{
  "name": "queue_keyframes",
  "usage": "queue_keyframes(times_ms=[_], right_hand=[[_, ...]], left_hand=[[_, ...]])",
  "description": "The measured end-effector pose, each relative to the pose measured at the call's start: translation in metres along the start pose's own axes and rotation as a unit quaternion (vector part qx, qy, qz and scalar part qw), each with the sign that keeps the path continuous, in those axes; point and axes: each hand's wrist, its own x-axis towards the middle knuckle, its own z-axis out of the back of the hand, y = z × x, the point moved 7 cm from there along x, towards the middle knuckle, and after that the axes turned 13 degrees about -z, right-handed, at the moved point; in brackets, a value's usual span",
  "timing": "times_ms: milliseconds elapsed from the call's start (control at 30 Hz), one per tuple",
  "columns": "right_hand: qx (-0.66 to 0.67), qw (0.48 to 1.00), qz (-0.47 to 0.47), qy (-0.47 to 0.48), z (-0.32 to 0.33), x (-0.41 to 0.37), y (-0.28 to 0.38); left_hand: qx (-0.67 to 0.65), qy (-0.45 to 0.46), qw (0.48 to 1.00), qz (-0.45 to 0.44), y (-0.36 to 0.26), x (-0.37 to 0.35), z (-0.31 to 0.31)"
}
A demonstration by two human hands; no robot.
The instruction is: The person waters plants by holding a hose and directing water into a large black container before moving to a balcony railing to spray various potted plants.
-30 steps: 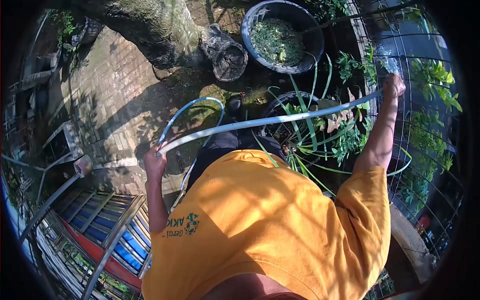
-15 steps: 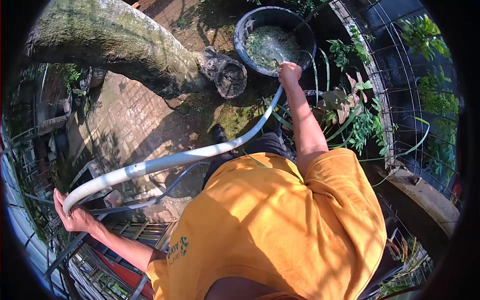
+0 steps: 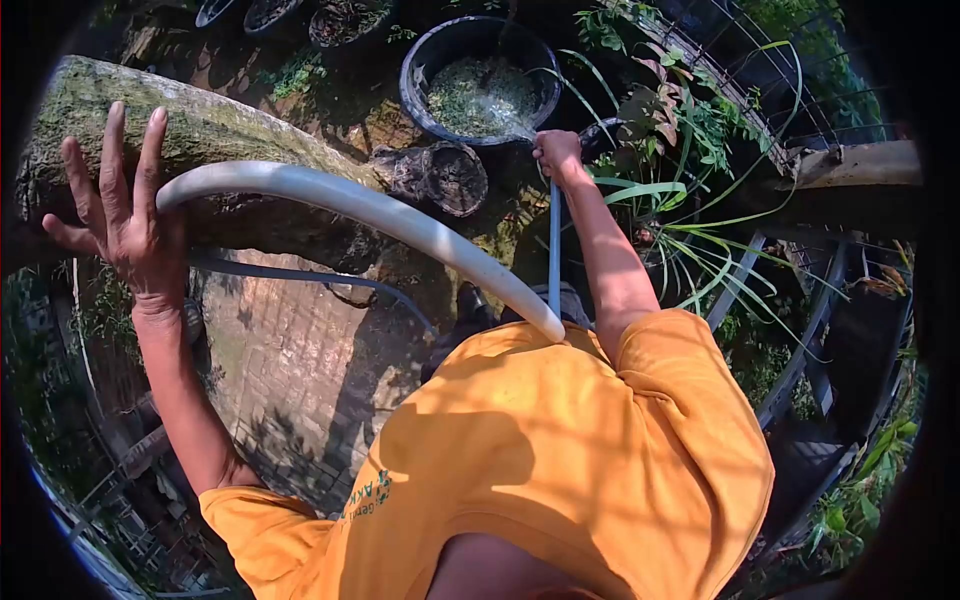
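My left hand point(image 3: 125, 230) is raised in front of the tree trunk point(image 3: 320, 150), its fingers spread wide. A thick pale grey hose point(image 3: 370, 208) meets this hand at its inner side and disappears behind it. From there the hose arcs across to my shirt front, bends, and runs up to my right hand point(image 3: 558, 155). That hand is closed around the hose's end, right at the near rim of a round black tub point(image 3: 412, 108). Water sprays from it onto chopped green matter point(image 3: 475, 95) in the tub.
A sawn branch stump point(image 3: 455, 180) juts out beside the tub. Long-leaved plants point(image 3: 690, 230) and a wire fence point(image 3: 790, 70) stand at the right. Several pots point(image 3: 345, 22) line the back. Brick paving point(image 3: 290, 370) lies below the trunk.
My left hand has risen from low left to the trunk, its fingers now spread, and the hose's arc has lifted with it. The view has turned; the right hand still grips the hose end.
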Motion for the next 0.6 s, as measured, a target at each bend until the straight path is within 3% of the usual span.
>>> queue_keyframes(times_ms=[33, 67, 167, 267, 333, 367, 400, 467, 500, 600], right_hand=[[0.007, 1.000, 0.004, 0.018, -0.005, -0.007, -0.007], [0.015, 1.000, 0.002, 0.013, -0.005, -0.012, -0.014], [0.050, 0.998, -0.020, 0.023, -0.014, -0.037, -0.032], [0.094, 0.995, 0.019, 0.036, -0.019, -0.020, -0.044], [0.030, 1.000, 0.000, 0.008, -0.027, -0.035, -0.038], [0.017, 0.999, 0.000, 0.039, -0.037, -0.039, -0.029], [-0.026, 0.996, 0.080, 0.035, -0.039, -0.020, -0.023], [0.096, 0.986, 0.081, 0.112, -0.055, -0.047, -0.015], [0.009, 0.996, 0.079, 0.027, -0.058, -0.051, -0.005], [0.003, 0.999, 0.048, 0.006, -0.067, -0.046, -0.004]], left_hand=[[0.157, 0.154, 0.975, 0.006, -0.010, 0.009, 0.000], [0.002, 0.018, 1.000, -0.008, -0.004, 0.004, -0.004], [-0.150, -0.103, 0.983, -0.024, 0.007, -0.002, -0.015], [-0.039, -0.052, 0.998, -0.026, 0.005, 0.001, -0.015], [-0.010, -0.067, 0.997, -0.020, -0.003, 0.002, -0.009], [-0.018, -0.103, 0.994, -0.022, -0.003, 0.001, -0.009], [-0.025, -0.139, 0.990, -0.026, -0.002, 0.001, -0.008], [-0.023, -0.216, 0.976, -0.026, -0.008, 0.002, -0.005], [-0.011, -0.247, 0.969, -0.029, -0.011, 0.002, -0.002], [0.001, -0.283, 0.959, -0.027, -0.013, 0.000, 0.002]])
